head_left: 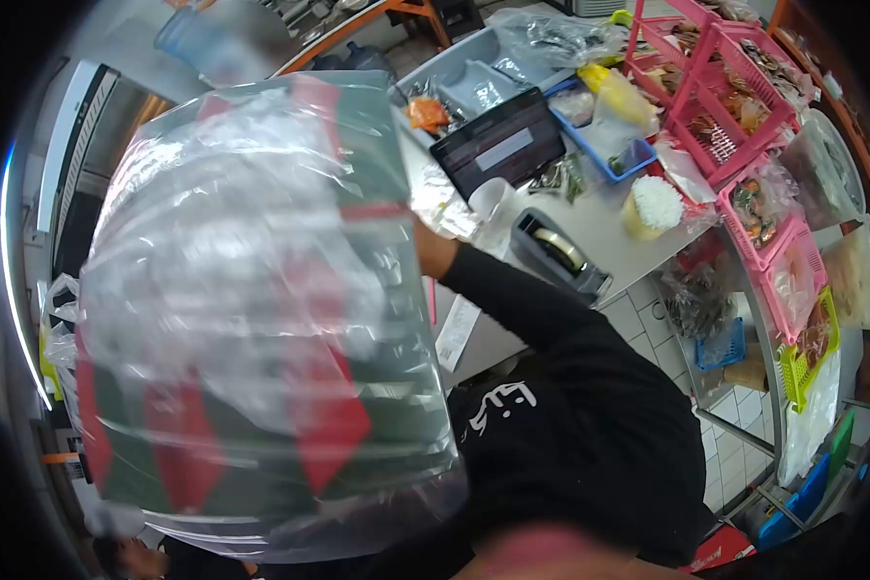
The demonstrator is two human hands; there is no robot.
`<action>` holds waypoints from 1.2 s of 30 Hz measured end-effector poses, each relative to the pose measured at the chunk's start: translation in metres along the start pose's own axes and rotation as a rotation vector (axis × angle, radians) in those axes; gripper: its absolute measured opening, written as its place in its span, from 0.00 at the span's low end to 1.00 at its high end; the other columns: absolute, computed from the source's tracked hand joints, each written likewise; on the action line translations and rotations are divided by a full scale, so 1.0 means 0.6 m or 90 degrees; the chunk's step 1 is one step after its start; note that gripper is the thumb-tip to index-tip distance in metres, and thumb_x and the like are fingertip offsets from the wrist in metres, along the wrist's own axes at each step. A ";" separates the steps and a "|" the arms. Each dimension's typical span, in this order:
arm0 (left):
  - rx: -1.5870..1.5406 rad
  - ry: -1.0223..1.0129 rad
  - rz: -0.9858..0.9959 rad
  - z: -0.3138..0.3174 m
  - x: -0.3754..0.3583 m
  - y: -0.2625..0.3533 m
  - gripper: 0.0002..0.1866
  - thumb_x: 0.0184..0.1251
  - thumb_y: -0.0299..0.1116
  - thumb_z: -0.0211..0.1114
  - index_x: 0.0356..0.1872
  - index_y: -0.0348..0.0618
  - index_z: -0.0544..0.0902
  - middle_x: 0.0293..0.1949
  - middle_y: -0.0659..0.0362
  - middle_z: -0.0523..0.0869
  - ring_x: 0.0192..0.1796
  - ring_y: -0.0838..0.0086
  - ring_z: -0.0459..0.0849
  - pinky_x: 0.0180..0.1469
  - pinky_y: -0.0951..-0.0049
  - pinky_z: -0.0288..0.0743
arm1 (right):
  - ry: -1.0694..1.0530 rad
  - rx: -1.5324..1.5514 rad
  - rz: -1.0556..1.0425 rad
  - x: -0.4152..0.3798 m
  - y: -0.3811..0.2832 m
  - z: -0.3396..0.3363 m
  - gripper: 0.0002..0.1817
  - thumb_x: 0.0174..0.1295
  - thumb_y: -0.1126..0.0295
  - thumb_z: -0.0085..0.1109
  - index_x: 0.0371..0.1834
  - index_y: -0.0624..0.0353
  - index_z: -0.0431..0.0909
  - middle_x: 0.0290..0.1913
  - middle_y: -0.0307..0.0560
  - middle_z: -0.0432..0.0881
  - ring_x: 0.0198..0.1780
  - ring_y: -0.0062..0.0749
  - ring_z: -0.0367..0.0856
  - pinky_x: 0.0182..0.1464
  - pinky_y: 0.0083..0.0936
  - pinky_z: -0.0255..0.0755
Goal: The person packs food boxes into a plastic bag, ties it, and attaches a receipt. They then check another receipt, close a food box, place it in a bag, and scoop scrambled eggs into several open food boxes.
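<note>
A large, glossy clear plastic bag (251, 290) with a green and red diamond pattern fills the left half of the head view, close to the camera and partly blurred. Whitish creases and glare cover its middle, so I cannot make out what is inside. My right hand (437, 251), at the end of a black sleeve, grips the bag's right edge; its fingers are mostly hidden behind the plastic. My left hand does not show; the bag covers that side. Just beyond my right hand, a tape dispenser (559, 253) and a white cup (493, 198) stand on the table (638, 253).
A tablet (498, 143) leans beside a grey tray (474, 72) and a blue basket (604, 145). A tub heaped with white grains (653, 205) sits near the table edge. Pink baskets (710, 106) of packets stand at right. Part of another person (145, 559) shows at bottom left.
</note>
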State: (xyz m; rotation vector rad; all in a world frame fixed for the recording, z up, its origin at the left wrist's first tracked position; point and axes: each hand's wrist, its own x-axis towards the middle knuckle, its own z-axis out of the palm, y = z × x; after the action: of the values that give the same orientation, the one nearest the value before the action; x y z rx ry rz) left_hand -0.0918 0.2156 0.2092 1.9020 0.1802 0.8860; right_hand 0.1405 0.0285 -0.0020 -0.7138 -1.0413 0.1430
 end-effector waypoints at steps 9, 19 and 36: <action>0.129 0.094 -0.106 0.112 0.081 -0.027 0.24 0.76 0.45 0.50 0.62 0.38 0.71 0.54 0.58 0.78 0.55 0.76 0.76 0.56 0.75 0.71 | -0.167 0.501 0.643 -0.106 -0.038 -0.021 0.32 0.73 0.47 0.37 0.75 0.49 0.52 0.48 0.52 0.79 0.36 0.36 0.84 0.33 0.20 0.79; 0.260 0.115 -0.307 0.157 -0.105 -0.171 0.24 0.74 0.42 0.57 0.61 0.33 0.72 0.55 0.56 0.78 0.56 0.74 0.77 0.59 0.75 0.69 | 0.219 -0.537 0.530 -0.223 -0.316 -0.428 0.10 0.67 0.61 0.58 0.40 0.56 0.81 0.28 0.32 0.77 0.23 0.14 0.72 0.23 0.16 0.67; 0.117 0.288 -0.433 0.190 -0.321 -0.297 0.21 0.73 0.43 0.58 0.53 0.32 0.78 0.48 0.58 0.79 0.49 0.77 0.75 0.56 0.76 0.66 | 0.057 -0.963 0.563 -0.292 -0.357 -0.527 0.06 0.59 0.71 0.63 0.36 0.62 0.81 0.35 0.49 0.84 0.38 0.38 0.82 0.41 0.30 0.73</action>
State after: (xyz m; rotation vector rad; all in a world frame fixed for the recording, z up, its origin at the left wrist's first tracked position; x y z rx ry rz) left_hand -0.1135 0.1302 -0.0630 1.5969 1.1387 0.8178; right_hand 0.2646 -0.3611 -0.0987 -2.5064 -0.5193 0.0501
